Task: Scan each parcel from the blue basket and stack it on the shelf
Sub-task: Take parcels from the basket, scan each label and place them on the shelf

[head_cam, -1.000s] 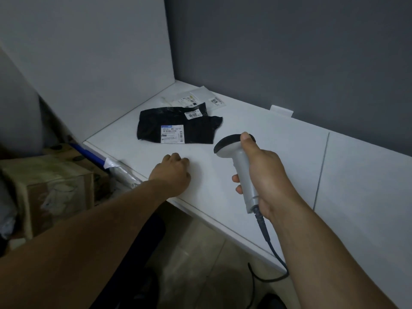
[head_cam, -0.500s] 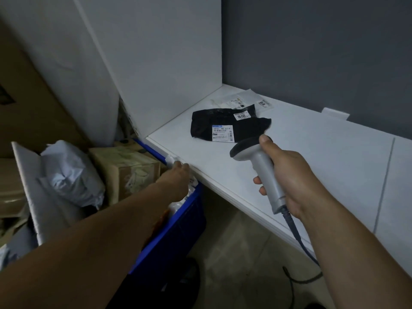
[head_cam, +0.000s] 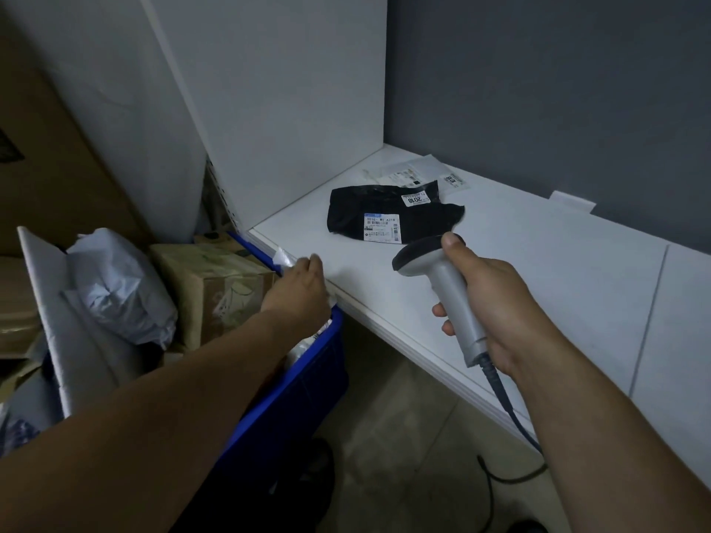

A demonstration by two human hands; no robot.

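My left hand (head_cam: 300, 294) reaches over the rim of the blue basket (head_cam: 307, 378), fingers curled around a clear plastic-wrapped parcel (head_cam: 284, 259) at the basket's near corner; most of that parcel is hidden by the hand. My right hand (head_cam: 496, 302) grips a grey handheld scanner (head_cam: 442, 278) above the white shelf (head_cam: 538, 263), its head towards a black parcel (head_cam: 384, 213) with white labels. That black parcel lies partly on a flat white parcel (head_cam: 419, 173) near the back corner.
In the basket sit a brown cardboard box (head_cam: 215, 286) and a crumpled grey mailer bag (head_cam: 115, 290). A white side panel (head_cam: 269, 109) and dark back wall (head_cam: 538, 90) bound the shelf. The scanner cable (head_cam: 500, 398) hangs below the shelf edge.
My left hand left the shelf top and went down-left to the basket corner, closing on the plastic-wrapped parcel. My view swung left, revealing the basket. The scanner stays in my right hand.
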